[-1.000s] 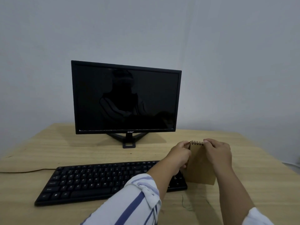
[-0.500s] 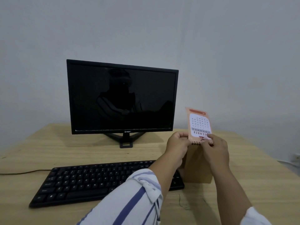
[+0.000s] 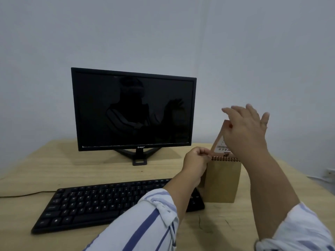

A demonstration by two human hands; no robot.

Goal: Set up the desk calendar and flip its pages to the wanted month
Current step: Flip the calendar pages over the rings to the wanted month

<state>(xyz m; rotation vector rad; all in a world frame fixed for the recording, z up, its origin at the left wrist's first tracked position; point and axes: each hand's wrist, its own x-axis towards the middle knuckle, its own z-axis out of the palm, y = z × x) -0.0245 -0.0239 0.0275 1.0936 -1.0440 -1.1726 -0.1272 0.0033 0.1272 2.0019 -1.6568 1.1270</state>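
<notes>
A person is sitting at a wooden desk [image 3: 54,171], two striped sleeves reaching forward. Nearest, at about seven o'clock from the hands, a black keyboard [image 3: 112,203] is lying flat. Just past its right end, a brown card desk calendar [image 3: 222,182] is standing upright on the desk, its blank back facing the person and its wire spiral [image 3: 224,159] running left to right along the top edge.

The left hand [image 3: 196,164] is sitting at nine o'clock of the spiral, fingers pinched together at its left end, steadying the stand. The right hand [image 3: 247,131] is hovering at twelve o'clock above the spiral, fingers spread wide; it seems to be pressing a raised page [image 3: 220,144] rather than gripping it, though the contact is partly hidden. That page is standing up from the spiral, tilting away, its print upside down.

The page is hinging on the left-to-right spiral, so the right hand, the nearer one, probably needs to carry it over towards six o'clock or back down at twelve.

Farther off, at ten o'clock, a dark monitor [image 3: 133,109] is standing before a plain wall.
</notes>
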